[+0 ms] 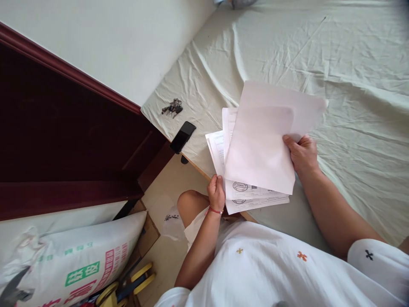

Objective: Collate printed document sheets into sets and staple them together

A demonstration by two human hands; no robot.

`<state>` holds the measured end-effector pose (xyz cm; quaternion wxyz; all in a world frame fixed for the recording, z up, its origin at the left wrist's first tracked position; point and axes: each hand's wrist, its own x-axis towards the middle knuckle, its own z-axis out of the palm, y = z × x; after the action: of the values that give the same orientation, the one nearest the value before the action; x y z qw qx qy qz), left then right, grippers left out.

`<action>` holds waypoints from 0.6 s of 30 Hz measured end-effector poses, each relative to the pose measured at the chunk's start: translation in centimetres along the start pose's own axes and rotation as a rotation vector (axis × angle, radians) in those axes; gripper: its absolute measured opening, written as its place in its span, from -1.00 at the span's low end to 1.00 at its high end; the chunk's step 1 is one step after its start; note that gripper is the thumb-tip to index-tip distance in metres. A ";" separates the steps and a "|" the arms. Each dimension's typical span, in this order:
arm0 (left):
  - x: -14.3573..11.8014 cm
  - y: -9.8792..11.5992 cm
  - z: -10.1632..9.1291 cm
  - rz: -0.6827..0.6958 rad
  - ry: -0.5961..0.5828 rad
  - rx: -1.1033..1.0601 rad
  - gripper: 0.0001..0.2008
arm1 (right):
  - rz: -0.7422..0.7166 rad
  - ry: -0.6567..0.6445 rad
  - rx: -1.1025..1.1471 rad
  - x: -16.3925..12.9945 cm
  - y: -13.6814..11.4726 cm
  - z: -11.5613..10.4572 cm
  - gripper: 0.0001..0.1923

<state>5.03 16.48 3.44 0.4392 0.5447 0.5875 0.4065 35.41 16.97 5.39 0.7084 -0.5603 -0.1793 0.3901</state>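
Note:
My left hand (216, 194), with a red string bracelet at the wrist, grips the lower left edge of a fanned stack of printed sheets (255, 205). Round stamps and form lines show along their lower edges. Above the stack, my right hand (302, 153) pinches blank-looking white sheets (260, 145) by their right side, thumb on top. These sheets cover most of the printed ones, and what is on their other side is hidden. The right hand's fingers are mostly behind the paper.
A black phone (183, 137) lies at the edge of the bed, with a bunch of keys (173, 107) beyond it. Wrinkled pale green bedsheet (351, 85) spreads to the right. On the floor at lower left are a full white sack (86, 260), a cardboard box (150, 230) and a clear plastic bag (174, 224).

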 end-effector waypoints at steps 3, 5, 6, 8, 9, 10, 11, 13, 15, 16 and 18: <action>0.0 0.2 0.1 0.029 -0.010 0.054 -0.52 | 0.026 0.028 0.039 -0.1 -0.1 0.1 -0.73; 0.0 0.4 0.3 0.032 -0.039 0.074 -0.53 | 0.051 0.052 0.087 -0.2 -0.3 0.1 -0.71; 0.1 0.5 0.3 0.029 -0.046 0.086 -0.54 | 0.063 0.067 0.119 -0.2 -0.5 0.2 -0.69; 0.1 0.6 0.4 0.016 -0.041 0.103 -0.56 | 0.091 0.101 0.188 -0.1 -0.7 0.1 -0.68; 0.1 0.6 0.4 0.008 -0.037 0.104 -0.57 | 0.109 0.119 0.220 0.0 -0.8 0.1 -0.68; 0.1 0.7 0.4 0.003 -0.034 0.100 -0.56 | 0.125 0.135 0.250 0.2 -1.0 0.0 -0.67; 0.0 0.7 0.4 0.000 -0.035 0.095 -0.55 | 0.142 0.144 0.276 0.3 -1.0 -0.1 -0.66; 0.0 0.8 0.4 -0.001 -0.036 0.099 -0.52 | 0.171 0.135 0.317 0.5 -1.2 -0.4 -0.62; -0.1 1.0 0.3 0.004 -0.032 0.111 -0.48 | 0.182 0.104 0.345 0.7 -1.2 -0.6 -0.59; -0.2 1.1 0.3 0.005 -0.032 0.115 -0.47 | 0.181 0.090 0.350 0.8 -1.2 -0.7 -0.59; -0.2 1.2 0.3 0.009 -0.034 0.118 -0.46 | 0.168 0.066 0.319 0.9 -1.2 -1.0 -0.58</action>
<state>5.69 16.33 4.47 0.4142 0.5791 0.6006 0.3638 37.03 16.91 6.05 0.7587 -0.4661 -0.0443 0.4530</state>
